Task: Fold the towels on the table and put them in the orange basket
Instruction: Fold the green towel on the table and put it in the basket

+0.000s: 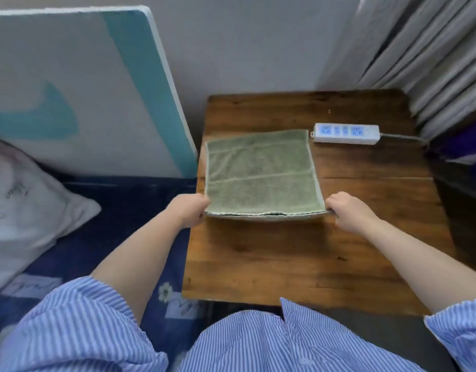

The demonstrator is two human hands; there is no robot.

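Observation:
A green towel (pixel 261 170) lies spread on the left half of the wooden table (pixel 338 237), its far edge flat and its near edge lifted slightly off the wood. My left hand (pixel 190 210) pinches the near left corner. My right hand (pixel 348 213) pinches the near right corner. A second layer of towel edge shows just under the lifted near edge. No orange basket is in view.
A white power strip (pixel 347 133) with its cable lies at the table's back right, close to the towel's far right corner. Grey curtains (pixel 432 63) hang at the right. A bed with a blue sheet (pixel 111 224), a pillow (pixel 25 210) and a leaning board (pixel 84 89) stands left.

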